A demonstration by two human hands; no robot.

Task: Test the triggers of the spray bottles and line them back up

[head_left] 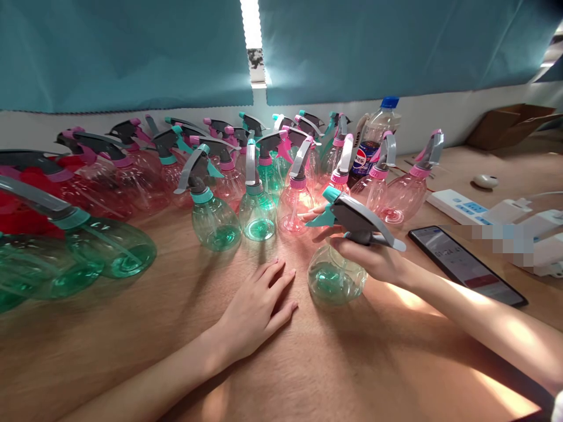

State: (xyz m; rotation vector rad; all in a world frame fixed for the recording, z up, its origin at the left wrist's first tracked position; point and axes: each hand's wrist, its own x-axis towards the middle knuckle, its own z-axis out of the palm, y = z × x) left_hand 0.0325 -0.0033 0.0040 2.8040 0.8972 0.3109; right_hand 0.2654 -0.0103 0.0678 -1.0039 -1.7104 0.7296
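Note:
My right hand (pixel 373 255) is closed round the neck of a green spray bottle (pixel 331 278) with a grey and teal trigger head. Its thumb and fingers wrap just under the head, and the bottle stands near the middle of the wooden table (pixel 281 375). To its left, my left hand (pixel 264 302) lies flat on the wood with its fingers apart, holding nothing. Beyond the hands stand another green spray bottle (pixel 258 220), one more green spray bottle (pixel 215 225) and a pink spray bottle (pixel 295 205).
Several more pink and green spray bottles crowd the back and left side. A cola bottle (pixel 372 138) stands among them. At right are a phone (pixel 466 264), a white power strip (pixel 457 205) with plugs, a small pale mouse-like object (pixel 485 181) and a cardboard box (pixel 505 129).

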